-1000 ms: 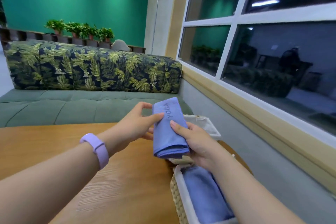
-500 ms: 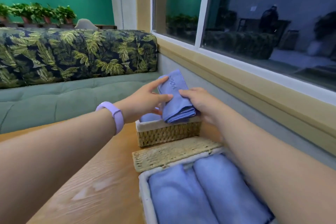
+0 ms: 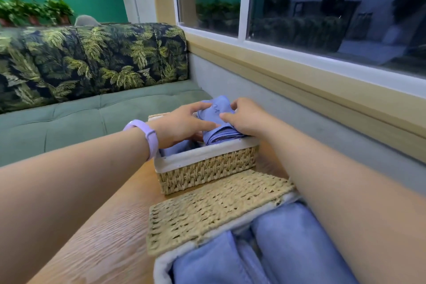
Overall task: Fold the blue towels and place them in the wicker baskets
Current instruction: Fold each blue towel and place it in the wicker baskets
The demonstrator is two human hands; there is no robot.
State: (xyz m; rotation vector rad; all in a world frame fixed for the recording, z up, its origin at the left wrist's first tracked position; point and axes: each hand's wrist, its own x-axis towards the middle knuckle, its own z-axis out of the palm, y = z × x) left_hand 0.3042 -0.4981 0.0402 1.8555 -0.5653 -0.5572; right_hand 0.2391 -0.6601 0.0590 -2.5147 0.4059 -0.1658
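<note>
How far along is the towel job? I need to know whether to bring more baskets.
Done: the near wicker basket already holds two folded blue towels. In hand: the left hand and right hand are setting a folded towel into the far wicker basket, where another blue towel partly shows. Left: releasing it; no unfolded towels are visible.

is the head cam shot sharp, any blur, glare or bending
Head view: the hands and folded towel are slightly soft; the table grain smears near the bottom edge; the window mirrors the room; wide-angle bending curves the sill and stretches the forearms.
</note>
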